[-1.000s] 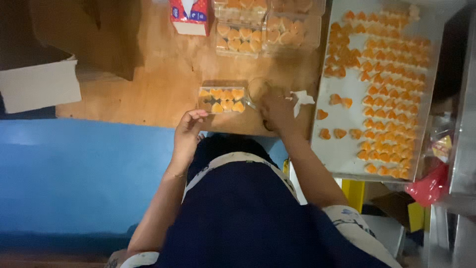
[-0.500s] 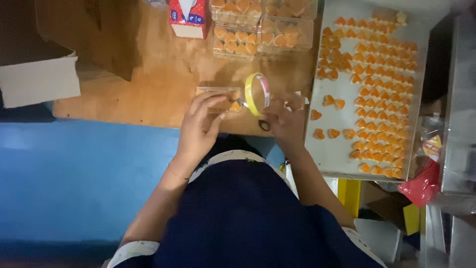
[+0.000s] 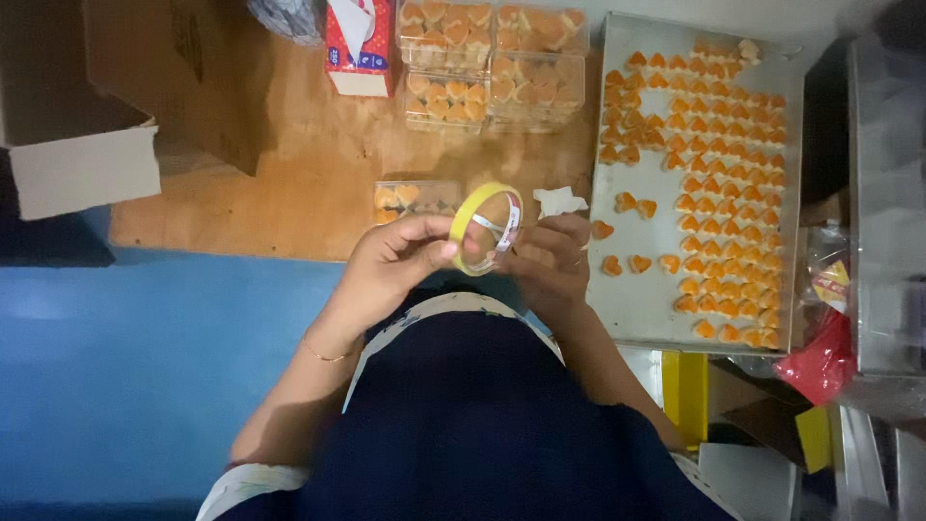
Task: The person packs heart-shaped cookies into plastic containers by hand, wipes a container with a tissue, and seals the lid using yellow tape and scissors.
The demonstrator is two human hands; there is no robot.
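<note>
A yellow-rimmed roll of clear tape [image 3: 485, 228] sits at the centre of the frame, raised above the near edge of the wooden tabletop [image 3: 289, 183]. The left hand [image 3: 395, 260] is curled around the roll's lower left rim, fingers closed on it. The right hand [image 3: 552, 259] is closed at the roll's right side, seemingly pinching at the tape's free end, though the grip itself is hard to make out.

Finding and lifting the tape end would go best, I judge, with the roll held steady by the left hand while the right fingertips peel slowly, keeping the strip from folding onto itself.

Just behind the roll lies a small clear box of orange heart-shaped cookies [image 3: 415, 198], partly hidden by the hands. A scrap of white paper [image 3: 559, 201] lies to its right. Further right, a metal tray [image 3: 646, 309] carries rows of the same cookies. At the top centre, filled clear boxes [image 3: 492, 63] are stacked beside a red and white carton [image 3: 357, 48]. A cardboard box [image 3: 77, 164] is cut off at the upper left. The person's dark-clothed body hides the tabletop's near edge.
</note>
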